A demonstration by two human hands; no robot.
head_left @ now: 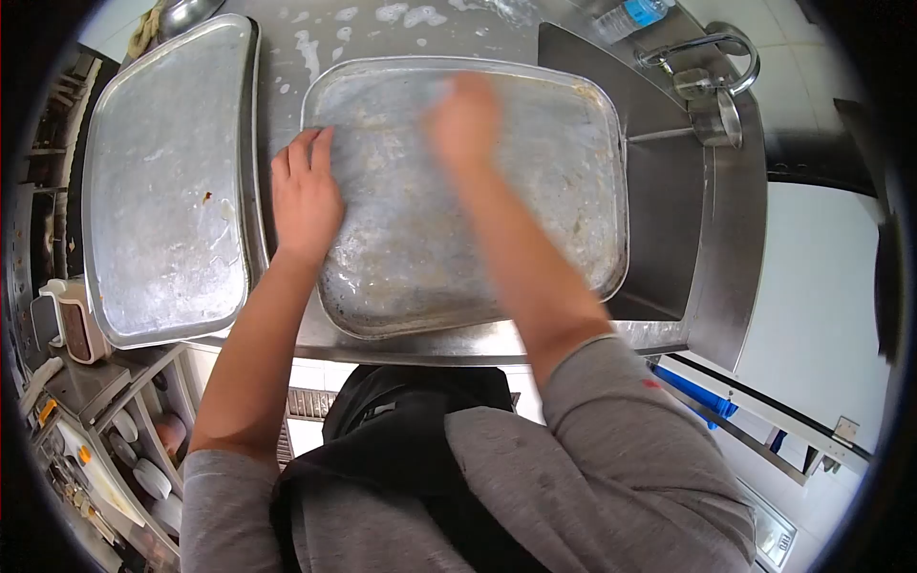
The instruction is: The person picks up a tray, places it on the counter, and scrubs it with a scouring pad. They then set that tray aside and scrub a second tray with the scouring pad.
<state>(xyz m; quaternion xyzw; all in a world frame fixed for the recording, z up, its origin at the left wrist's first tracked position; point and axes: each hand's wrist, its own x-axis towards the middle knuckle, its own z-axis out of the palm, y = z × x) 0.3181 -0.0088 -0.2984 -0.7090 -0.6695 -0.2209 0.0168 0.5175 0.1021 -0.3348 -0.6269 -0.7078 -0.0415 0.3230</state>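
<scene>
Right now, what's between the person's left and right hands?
Between the left hand and the blurred right hand, just bare, marked tray; no object visible on that stretch. Shows in the head view.

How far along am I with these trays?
Nothing's clearly finished: the left-side tray looks mostly clean but has a brown speck. In hand: the middle tray, left hand at its edge, blurred right hand over it. Probably left: its brownish marks and that speck.

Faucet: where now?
Head view, upper right: the faucet arches at the sink's far right corner, beside the plastic bottle and above a metal cup.
</scene>
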